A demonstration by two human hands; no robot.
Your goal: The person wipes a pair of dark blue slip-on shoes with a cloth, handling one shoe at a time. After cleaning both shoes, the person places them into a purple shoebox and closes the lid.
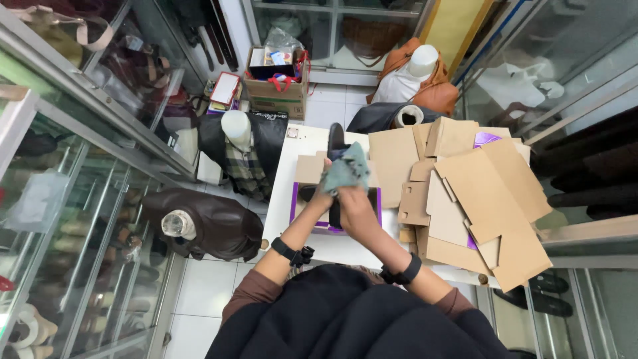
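One black shoe (336,143) is held upright over purple box (332,216) on white table (286,193). Left hand (324,194) fingers closed on teal cloth (345,169); right hand (355,209) grips shoe. Risk: stacked cardboard (465,193) nudged off.

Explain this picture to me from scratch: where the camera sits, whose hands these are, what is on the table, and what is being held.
The one camera sits on a person's head and looks straight down, so both arms reach up into the picture from the bottom. The left hand presses a teal cloth against a dark shoe. The right hand seems to steady the shoe from below; its grip is partly hidden. Beneath them lies an open purple shoebox on a white table. A heap of flattened cardboard boxes covers the table's right side. Mannequin busts in jackets stand on the floor.
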